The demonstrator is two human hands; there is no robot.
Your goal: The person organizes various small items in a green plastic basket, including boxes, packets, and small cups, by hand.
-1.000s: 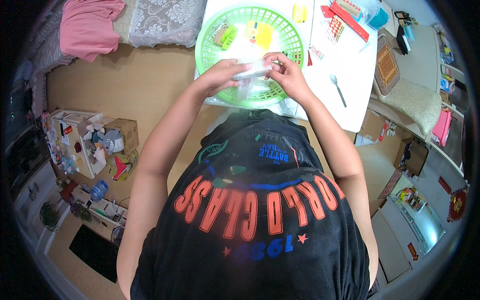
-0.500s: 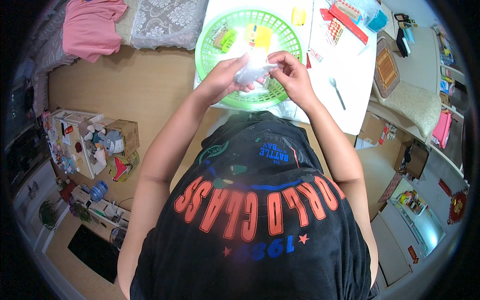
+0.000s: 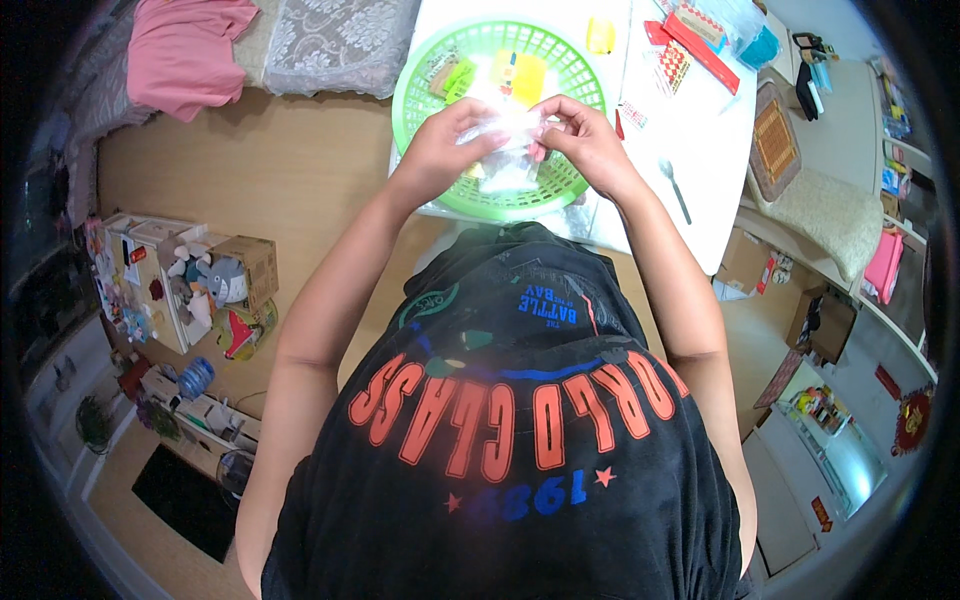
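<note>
Both my hands are over a round green plastic basket (image 3: 401, 112) on the white table. Between them is a thin, clear plastic bag (image 3: 511, 168), bright with glare. My left hand (image 3: 443, 148) pinches the bag's left side between thumb and fingers. On the other side, my right hand (image 3: 588, 145) has its thumb and fingers closed on the bag's upper right edge. The lower part of the bag hangs below the fingers, inside the basket's outline. Behind the hands, a yellow packet (image 3: 521, 73) and a green packet (image 3: 457, 79) lie in the basket. Glare hides the bag's contents, if any.
A spoon (image 3: 675, 190) lies on the white table (image 3: 700, 225) right of the basket. Farther back are a small yellow packet (image 3: 600, 35), a long red box (image 3: 702, 47) and a red-and-white patterned packet (image 3: 672, 68). A cushioned seat (image 3: 830, 220) stands at the right.
The bunched plastic bag is now spread lower and flatter between my hands. My left hand has turned over it, knuckles up; my right hand has shifted slightly.
</note>
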